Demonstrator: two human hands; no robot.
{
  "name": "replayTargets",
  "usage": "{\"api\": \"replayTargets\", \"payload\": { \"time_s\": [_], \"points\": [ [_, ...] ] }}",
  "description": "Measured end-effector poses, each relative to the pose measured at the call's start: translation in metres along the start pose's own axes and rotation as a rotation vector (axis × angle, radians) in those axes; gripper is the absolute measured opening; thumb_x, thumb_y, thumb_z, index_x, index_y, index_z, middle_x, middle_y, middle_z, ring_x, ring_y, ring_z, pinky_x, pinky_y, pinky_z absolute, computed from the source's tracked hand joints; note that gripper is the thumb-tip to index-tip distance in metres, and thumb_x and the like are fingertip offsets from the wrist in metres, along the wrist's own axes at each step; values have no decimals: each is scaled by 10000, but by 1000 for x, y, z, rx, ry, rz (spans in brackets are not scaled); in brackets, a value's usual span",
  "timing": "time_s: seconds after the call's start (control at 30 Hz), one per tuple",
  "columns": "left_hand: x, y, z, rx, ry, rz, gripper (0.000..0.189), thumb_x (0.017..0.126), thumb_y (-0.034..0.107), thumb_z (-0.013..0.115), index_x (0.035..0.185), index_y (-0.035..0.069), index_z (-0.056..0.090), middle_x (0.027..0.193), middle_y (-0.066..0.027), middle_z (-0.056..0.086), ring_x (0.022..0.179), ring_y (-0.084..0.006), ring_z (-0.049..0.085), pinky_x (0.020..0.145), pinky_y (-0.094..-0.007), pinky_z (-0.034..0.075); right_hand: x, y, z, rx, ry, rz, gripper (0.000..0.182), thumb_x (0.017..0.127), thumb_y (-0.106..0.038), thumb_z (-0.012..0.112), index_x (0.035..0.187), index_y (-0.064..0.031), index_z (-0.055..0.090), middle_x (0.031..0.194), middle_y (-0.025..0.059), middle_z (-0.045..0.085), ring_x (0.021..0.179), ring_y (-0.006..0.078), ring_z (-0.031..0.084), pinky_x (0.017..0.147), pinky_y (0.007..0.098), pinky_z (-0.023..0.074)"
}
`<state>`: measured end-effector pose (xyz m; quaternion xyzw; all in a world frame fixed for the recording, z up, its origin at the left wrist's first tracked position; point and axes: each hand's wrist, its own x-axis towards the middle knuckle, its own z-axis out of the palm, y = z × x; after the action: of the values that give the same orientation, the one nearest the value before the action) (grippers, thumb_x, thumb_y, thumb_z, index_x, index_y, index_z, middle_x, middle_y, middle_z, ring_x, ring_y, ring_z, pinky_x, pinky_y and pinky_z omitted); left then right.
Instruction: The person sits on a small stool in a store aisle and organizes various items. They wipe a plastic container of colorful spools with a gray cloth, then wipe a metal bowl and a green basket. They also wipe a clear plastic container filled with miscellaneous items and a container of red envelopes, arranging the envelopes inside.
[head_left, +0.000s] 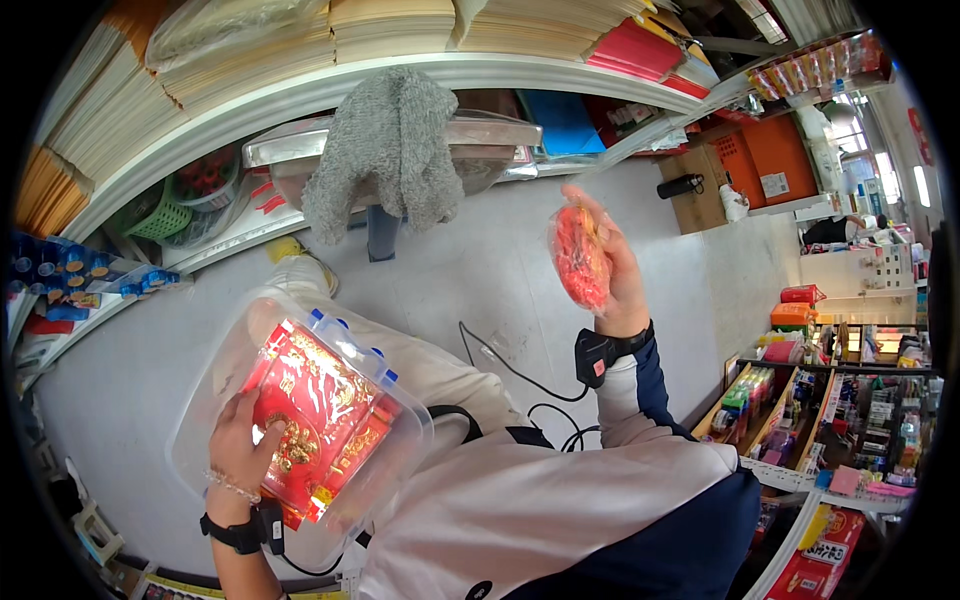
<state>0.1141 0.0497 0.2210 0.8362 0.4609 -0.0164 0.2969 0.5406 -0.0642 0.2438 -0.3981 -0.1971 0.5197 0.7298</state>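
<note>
A clear plastic box (196, 420) with blue latches rests tilted against my legs. Inside lies a stack of red envelopes (319, 397) with shiny gold print, wrapped in clear film. My left hand (244, 442) grips the stack's left edge, thumb across the front; the rest of its grip is partly hidden. Out to the right, my right hand (621, 281) holds up a red bundle (579, 255) in a clear plastic bag, above the floor. What the bundle consists of is not clear. Both wrists wear black strapped devices.
Shelving ahead holds stacked paper envelopes (394, 30); a grey cloth (390, 150) drapes over a metal-edged item below. A cardboard box (694, 199) stands beyond my right hand. Stationery racks (817, 420) stand at right. A black cable (525, 382) crosses the floor. Another person (829, 231) is far off.
</note>
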Motion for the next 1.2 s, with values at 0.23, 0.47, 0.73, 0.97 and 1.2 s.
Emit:
{"api": "replayTargets", "payload": {
  "time_s": [0.23, 0.47, 0.73, 0.97, 1.2],
  "points": [
    [0, -6, 6, 204, 42, -17, 531, 712, 228, 639, 1160, 1, 466, 1092, -229, 517, 977, -385, 516, 819, -420, 435, 21, 19, 18, 230, -145, 79, 552, 821, -203, 518, 1302, -27, 311, 1065, 97, 527, 808, 163, 534, 678, 275, 448],
    [-3, -21, 4, 161, -68, -163, 773, 631, 385, 686, 1202, -56, 408, 1087, -262, 516, 1013, -400, 496, 862, -423, 412, 41, -43, 97, -262, -133, -222, 463, 857, -96, 494, 1282, -45, 318, 1129, 99, 508, 1000, 184, 535, 853, 317, 449],
    [0, -27, 15, 248, -107, -194, 921, 588, 457, 706, 1257, -58, 337, 1135, -232, 486, 1078, -374, 457, 922, -429, 354, 144, -60, 169, -410, -108, -121, 214, 868, -100, 446, 1071, -32, 453, 1027, 81, 545, 911, 178, 550, 802, 349, 447],
    [-7, -28, 14, 253, -83, -191, 935, 598, 460, 709, 1284, -33, 309, 1160, -212, 467, 1074, -351, 467, 907, -414, 374, 232, -39, 182, -468, 40, 15, 285, 895, -188, 433, 1088, 22, 420, 1128, 164, 467, 1026, 251, 509, 880, 400, 418],
    [-10, -30, 12, 263, -108, -188, 868, 639, 409, 700, 1283, -6, 293, 1158, -194, 463, 1058, -336, 479, 882, -395, 406, 215, -66, 122, -434, -364, 371, 316, 870, -248, 531, 1107, -48, 474, 1117, 233, 479, 1064, 318, 491, 937, 385, 405]
  ]
}}
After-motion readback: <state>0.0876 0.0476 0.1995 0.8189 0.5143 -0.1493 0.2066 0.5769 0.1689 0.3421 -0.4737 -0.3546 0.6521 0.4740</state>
